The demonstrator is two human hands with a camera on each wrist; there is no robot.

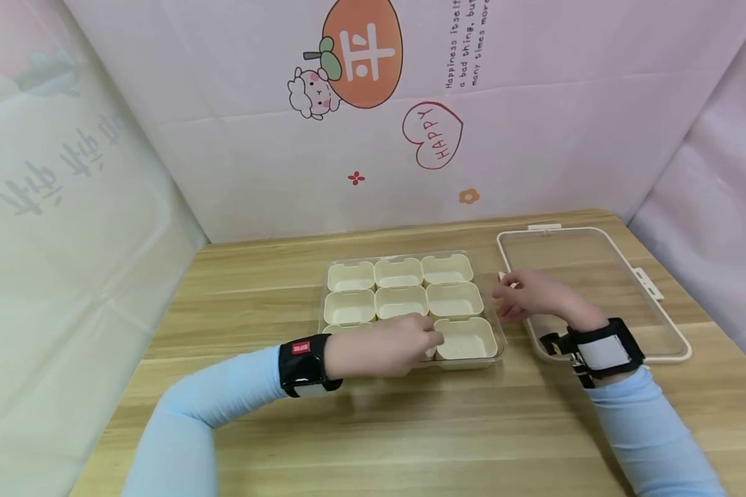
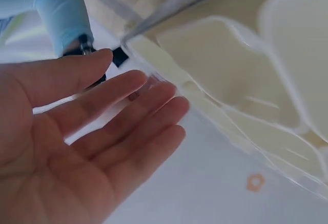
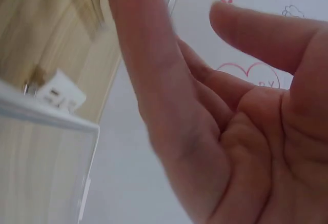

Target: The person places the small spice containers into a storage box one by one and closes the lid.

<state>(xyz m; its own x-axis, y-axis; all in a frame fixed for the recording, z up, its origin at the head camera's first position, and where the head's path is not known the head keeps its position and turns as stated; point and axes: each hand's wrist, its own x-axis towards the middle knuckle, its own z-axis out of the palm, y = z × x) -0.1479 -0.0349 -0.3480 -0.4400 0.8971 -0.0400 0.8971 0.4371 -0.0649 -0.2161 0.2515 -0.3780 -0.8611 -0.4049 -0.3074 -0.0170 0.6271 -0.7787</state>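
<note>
A clear box stands on the table, holding several cream cups in rows. Over its front row is my left hand, which covers some of the cups. In the left wrist view that hand has its fingers loosely bent, thumb apart, nothing held, with cups beside it. My right hand hovers between the box's right side and the clear lid with a white rim. In the right wrist view thumb and index finger of this hand are apart, the other fingers curl inward, and no held thing shows.
White latches sit on the lid's edges. By the right fingertips a small pale piece shows partly. A white slotted piece appears in the right wrist view; its kind is unclear. Printed white cloth hangs behind the wooden table.
</note>
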